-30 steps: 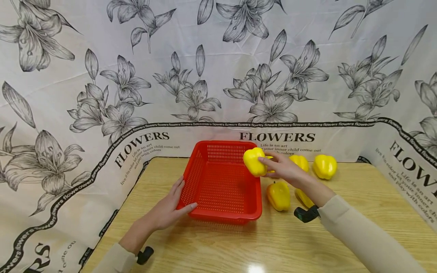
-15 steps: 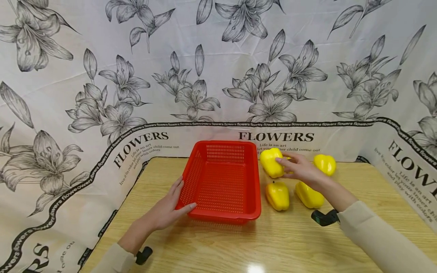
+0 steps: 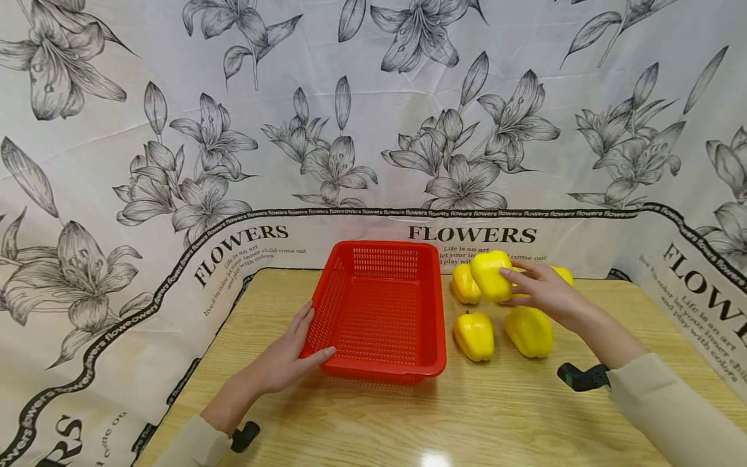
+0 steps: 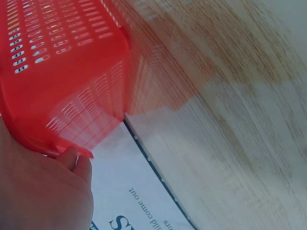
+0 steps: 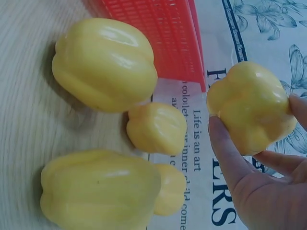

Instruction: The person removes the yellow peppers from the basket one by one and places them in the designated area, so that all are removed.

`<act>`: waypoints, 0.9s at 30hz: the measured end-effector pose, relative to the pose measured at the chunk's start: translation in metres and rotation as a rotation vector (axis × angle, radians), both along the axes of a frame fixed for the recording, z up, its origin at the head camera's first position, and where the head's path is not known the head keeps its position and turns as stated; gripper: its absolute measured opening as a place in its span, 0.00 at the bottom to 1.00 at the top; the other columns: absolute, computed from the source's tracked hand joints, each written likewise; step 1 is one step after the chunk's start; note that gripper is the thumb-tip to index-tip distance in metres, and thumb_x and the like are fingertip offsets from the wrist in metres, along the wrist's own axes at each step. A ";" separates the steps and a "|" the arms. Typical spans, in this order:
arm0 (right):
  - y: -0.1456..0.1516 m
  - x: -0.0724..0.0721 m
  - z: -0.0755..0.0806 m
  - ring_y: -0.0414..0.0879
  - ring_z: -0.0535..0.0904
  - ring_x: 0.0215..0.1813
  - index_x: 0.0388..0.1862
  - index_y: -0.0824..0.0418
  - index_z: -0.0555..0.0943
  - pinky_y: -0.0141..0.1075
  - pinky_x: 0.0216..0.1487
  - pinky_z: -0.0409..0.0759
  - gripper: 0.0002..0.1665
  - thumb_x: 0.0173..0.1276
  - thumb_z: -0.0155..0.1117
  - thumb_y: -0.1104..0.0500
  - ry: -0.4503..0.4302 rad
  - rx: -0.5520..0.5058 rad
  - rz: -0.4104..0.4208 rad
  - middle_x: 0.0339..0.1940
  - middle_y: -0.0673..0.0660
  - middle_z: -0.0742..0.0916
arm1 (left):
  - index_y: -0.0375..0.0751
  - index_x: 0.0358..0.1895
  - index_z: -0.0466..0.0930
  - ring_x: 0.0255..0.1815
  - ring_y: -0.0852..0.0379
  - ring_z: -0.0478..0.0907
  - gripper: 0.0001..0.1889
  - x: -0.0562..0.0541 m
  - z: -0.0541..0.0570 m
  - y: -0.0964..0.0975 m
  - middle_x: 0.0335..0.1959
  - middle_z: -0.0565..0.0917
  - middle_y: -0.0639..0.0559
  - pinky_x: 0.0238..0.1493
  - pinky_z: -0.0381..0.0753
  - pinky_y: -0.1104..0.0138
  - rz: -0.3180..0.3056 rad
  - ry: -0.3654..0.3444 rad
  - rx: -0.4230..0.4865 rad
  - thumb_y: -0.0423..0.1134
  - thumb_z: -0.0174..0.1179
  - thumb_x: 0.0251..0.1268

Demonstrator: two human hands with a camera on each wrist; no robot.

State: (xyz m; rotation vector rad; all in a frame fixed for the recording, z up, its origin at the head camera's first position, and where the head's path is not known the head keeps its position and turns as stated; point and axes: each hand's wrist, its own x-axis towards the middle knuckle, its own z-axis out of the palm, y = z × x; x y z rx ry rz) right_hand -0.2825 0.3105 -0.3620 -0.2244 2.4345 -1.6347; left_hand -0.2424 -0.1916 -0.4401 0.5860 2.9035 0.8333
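Note:
A yellow bell pepper (image 3: 491,277) is held up by my right hand (image 3: 543,292), pinched between thumb and fingers. In the right wrist view, this bell pepper (image 5: 252,108) is raised in front of the printed cloth, with its lobed end showing. On the left, my left hand (image 3: 286,360) grips the side of a red perforated plastic basket (image 3: 385,373), thumb over the rim near the front corner. The left wrist view shows fingertips (image 4: 82,167) at the rim of the basket (image 4: 57,91). Nothing lies inside the basket.
Several more yellow bell peppers stand on the wooden table right of the basket: a near-left one (image 3: 474,336), a near-right one (image 3: 528,332), a back-left one (image 3: 467,285). A back-right pepper (image 3: 565,275) is partly hidden by my right hand. Flower-printed cloth (image 3: 373,162) walls the table's back and sides.
My right hand has carried the held bell pepper rightward, from over the basket's right rim to above the other peppers. My left hand and the basket have stayed put.

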 end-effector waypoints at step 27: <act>0.077 0.022 -0.015 0.32 0.82 0.50 0.79 0.78 0.31 0.38 0.54 0.85 0.51 0.85 0.45 0.45 -0.028 0.033 -0.030 0.77 0.85 0.51 | 0.46 0.85 0.36 0.78 0.41 0.61 0.56 0.000 0.000 0.000 0.86 0.36 0.57 0.71 0.69 0.44 0.004 0.009 -0.010 0.76 0.50 0.67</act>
